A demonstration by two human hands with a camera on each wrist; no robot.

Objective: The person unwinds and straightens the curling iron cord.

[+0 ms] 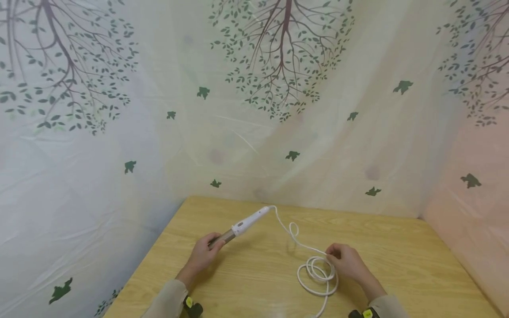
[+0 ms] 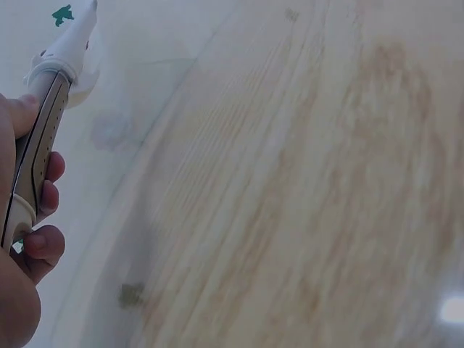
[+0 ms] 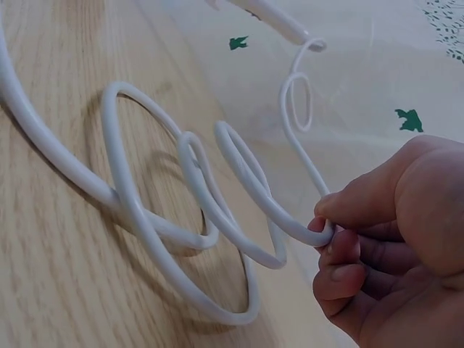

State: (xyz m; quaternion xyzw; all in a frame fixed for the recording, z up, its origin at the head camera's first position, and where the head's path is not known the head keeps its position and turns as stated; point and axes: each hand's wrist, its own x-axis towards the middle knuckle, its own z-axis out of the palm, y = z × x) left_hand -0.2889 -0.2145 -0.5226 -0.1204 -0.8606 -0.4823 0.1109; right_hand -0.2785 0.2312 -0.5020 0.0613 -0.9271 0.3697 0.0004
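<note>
A curling iron (image 1: 248, 221) with a white handle and a brownish barrel is tilted over the table, its handle end up and to the right. My left hand (image 1: 203, 254) grips it by the barrel, fingers and thumb wrapped round it in the left wrist view. From the handle's end runs a white power cord (image 1: 294, 236) with a small loop in the air. My right hand (image 1: 347, 263) pinches this cord between thumb and fingertips. Below the pinch the cord hangs in several loose coils (image 3: 167, 254), and its lower part lies along the table toward me.
The light wooden table (image 1: 238, 287) reaches back to a pale cloth wall (image 1: 254, 150) printed with trees and green leaves. Similar cloth stands at the left and right sides. Dark devices with yellow marks are strapped on both wrists.
</note>
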